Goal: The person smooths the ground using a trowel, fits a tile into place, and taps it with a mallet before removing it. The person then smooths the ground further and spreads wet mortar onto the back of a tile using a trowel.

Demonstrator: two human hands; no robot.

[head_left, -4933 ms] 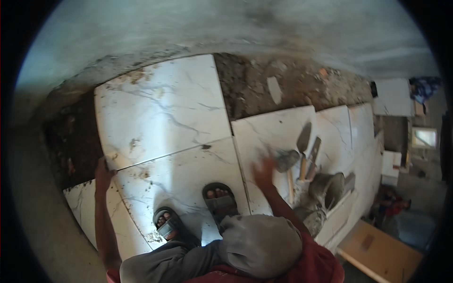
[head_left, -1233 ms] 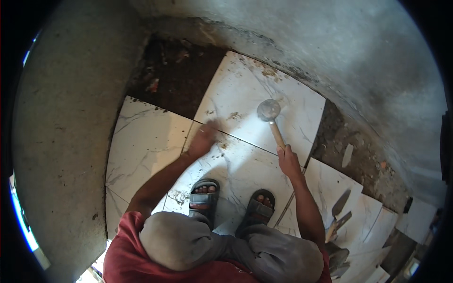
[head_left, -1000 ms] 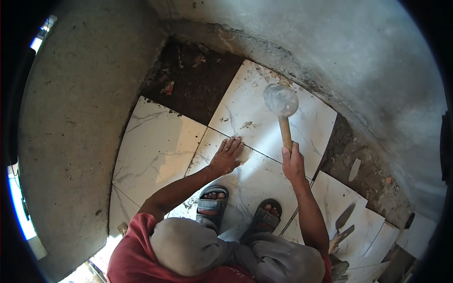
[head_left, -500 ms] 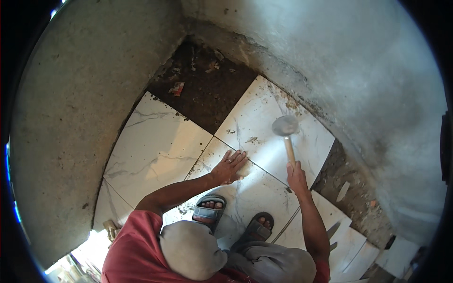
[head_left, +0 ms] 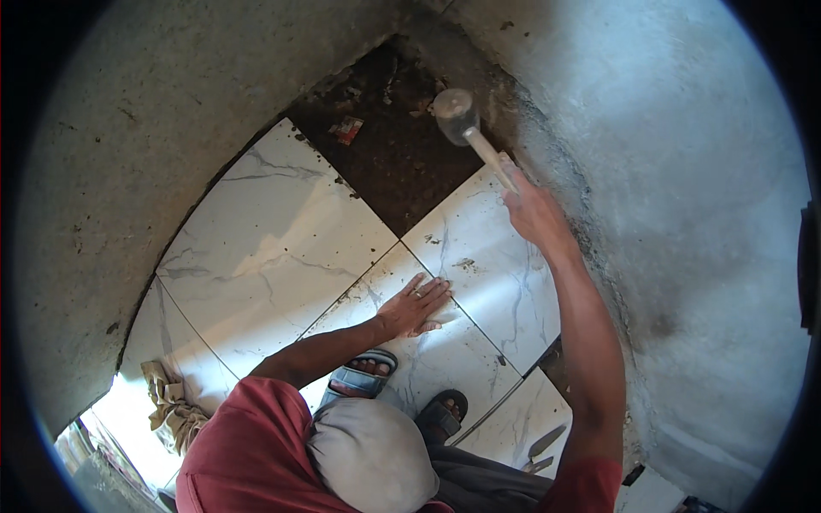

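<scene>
Right-hand grip: the right hand [head_left: 532, 209] is clamping on the pale wooden handle of a round-headed grey mallet [head_left: 469, 132].
Mallet: tilting up-left from the fist, its head showing over the square-cornered patch of dark brown soil [head_left: 398, 171]; height above it not clear.
Left hand [head_left: 415, 306]: holding nothing, lying palm down with fingers spreading on the near white, grey-veined tile [head_left: 466, 350], fingertips reaching the seam.
Far tile: a matching white, grey-veined far tile [head_left: 505, 278] is lying across that seam, between soil and right forearm, smears of dirt showing.
Soil patch: holding a small red-and-white scrap [head_left: 346, 130].
Feet: dark strapped sandals [head_left: 363, 376] are resting on the near tile.
Lower right: a grey pointed trowel [head_left: 546, 441] is lying beside the right arm.
Lower left: a crumpled brown cloth [head_left: 171, 402] is lying near the red sleeve [head_left: 248, 436].
</scene>
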